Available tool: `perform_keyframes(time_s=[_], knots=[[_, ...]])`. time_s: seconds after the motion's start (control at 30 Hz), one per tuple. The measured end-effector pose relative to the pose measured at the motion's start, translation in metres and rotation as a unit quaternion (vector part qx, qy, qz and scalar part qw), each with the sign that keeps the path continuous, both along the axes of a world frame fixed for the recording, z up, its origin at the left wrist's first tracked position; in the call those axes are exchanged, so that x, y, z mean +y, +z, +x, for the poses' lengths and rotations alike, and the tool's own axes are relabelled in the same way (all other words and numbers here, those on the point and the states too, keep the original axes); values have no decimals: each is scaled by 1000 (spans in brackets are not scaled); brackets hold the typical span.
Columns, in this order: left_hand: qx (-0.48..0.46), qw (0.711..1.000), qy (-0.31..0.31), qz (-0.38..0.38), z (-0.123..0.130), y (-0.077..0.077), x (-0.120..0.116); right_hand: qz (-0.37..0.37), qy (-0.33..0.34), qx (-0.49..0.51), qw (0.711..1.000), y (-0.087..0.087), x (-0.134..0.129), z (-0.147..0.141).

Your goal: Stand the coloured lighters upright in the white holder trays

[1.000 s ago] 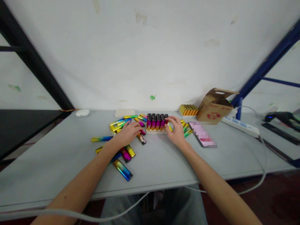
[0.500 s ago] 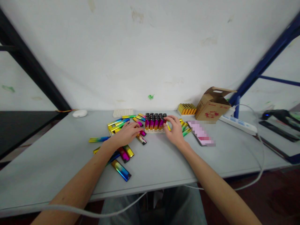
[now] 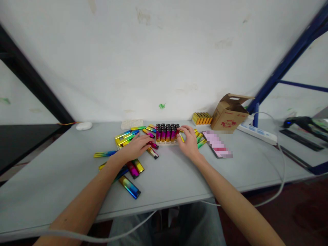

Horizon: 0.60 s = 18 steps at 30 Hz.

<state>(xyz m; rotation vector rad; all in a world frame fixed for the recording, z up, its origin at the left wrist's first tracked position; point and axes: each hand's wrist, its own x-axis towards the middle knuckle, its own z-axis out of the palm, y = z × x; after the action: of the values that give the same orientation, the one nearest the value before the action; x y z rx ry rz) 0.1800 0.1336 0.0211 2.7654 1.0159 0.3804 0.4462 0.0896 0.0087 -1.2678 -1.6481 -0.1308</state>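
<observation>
Black-topped magenta-and-gold lighters stand upright in close rows in a white holder at the middle of the table. At their right end my right hand has its thumb and fingers bent around an end lighter. My left hand is over a loose pile, its fingers closed on a magenta lighter with a dark end. Another lighter lies just below those fingertips. Shiny lighters or cases in gold, blue and magenta spread around and under my left wrist.
A white holder tray lies by the wall. Yellow batteries or lighters stand near an opened cardboard box. A phone, a power strip and a white earbud case are also on the table.
The whole view has shifted slightly. My right-hand fingers have closed in a little on the end of the lighter rows; my left hand stays at the pile.
</observation>
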Motion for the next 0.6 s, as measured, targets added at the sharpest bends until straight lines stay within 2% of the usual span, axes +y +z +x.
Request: perform_keyframes(time_s=[0.3,0.5,0.6], knots=[[-20,998,-29,48,1,2,-1,9,-8,9,1000,2,0,-2],[-145,985,-20,97,4,5,-6,65,12,27,997,9,-8,-6],[-217,972,5,90,14,12,-18,96,63,63,991,14,-18,-15]])
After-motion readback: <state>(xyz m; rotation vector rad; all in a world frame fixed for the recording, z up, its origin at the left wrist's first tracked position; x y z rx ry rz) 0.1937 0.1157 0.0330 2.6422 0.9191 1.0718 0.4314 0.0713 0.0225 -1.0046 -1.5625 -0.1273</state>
